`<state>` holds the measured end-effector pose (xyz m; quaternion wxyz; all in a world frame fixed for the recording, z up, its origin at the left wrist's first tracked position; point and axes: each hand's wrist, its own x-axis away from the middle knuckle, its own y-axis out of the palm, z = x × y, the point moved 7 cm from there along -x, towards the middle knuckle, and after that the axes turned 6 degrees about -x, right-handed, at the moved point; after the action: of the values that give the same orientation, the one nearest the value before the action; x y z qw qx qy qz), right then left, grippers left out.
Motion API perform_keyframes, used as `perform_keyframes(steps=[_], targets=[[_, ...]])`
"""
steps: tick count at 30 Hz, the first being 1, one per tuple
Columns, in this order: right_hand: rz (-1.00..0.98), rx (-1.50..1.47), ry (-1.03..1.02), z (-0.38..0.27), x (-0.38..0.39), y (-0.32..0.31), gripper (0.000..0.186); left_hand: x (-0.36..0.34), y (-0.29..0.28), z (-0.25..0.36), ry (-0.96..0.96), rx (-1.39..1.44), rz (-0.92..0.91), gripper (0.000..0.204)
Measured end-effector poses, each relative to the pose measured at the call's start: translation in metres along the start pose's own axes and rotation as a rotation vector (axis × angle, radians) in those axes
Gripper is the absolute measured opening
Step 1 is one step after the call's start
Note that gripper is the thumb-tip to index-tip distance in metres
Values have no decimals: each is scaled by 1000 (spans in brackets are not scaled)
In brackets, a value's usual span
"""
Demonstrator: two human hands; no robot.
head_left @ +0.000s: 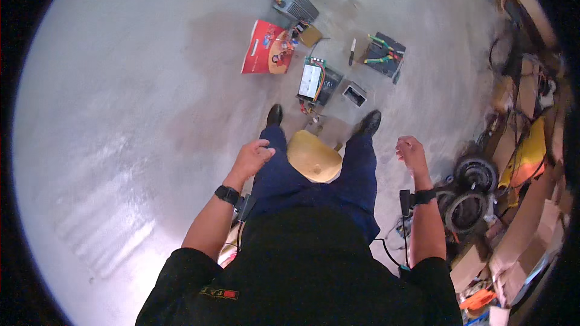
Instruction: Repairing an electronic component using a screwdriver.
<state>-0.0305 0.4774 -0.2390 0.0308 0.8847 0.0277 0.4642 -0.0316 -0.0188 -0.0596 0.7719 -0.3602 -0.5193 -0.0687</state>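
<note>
My left hand [255, 157] hangs over my left thigh, fingers loosely bent, with nothing visible in it. To the right of my right knee, my right hand [411, 152] is held in the air, half curled and holding nothing that shows. Between my thighs is a yellow stool seat [314, 157]. On the floor beyond my feet lies a dark electronic unit [329, 92] with coloured wires and a white panel [310, 80]. A small hollow metal housing [354, 94] rests to its right. Neither hand touches these things.
Farther off are a red bag [266, 51], a finned metal box [297, 7] and a small brown block [311, 37]. A knife [352, 51] lies beside a dark slab [377, 66] bearing green-handled pliers [380, 59]. Wheels [476, 173], cardboard [522, 253] and cables crowd the right side.
</note>
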Motion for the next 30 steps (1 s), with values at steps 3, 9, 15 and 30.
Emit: perform_keyframes(steps=[3,9,15,30], targets=[[122,-63,7,15,-8,-25,23,-93,11,21,93,-32,-48,43],[275,41,-32,51,-42,8,20,-271,42,55,399,-245,-33,43],[-65,452,-238,43,-145,120,20,-343,81,52,318,34,-62,38],[-143,623,-779,-23,-243,176,27,-429,98,114,831,543,286,27]])
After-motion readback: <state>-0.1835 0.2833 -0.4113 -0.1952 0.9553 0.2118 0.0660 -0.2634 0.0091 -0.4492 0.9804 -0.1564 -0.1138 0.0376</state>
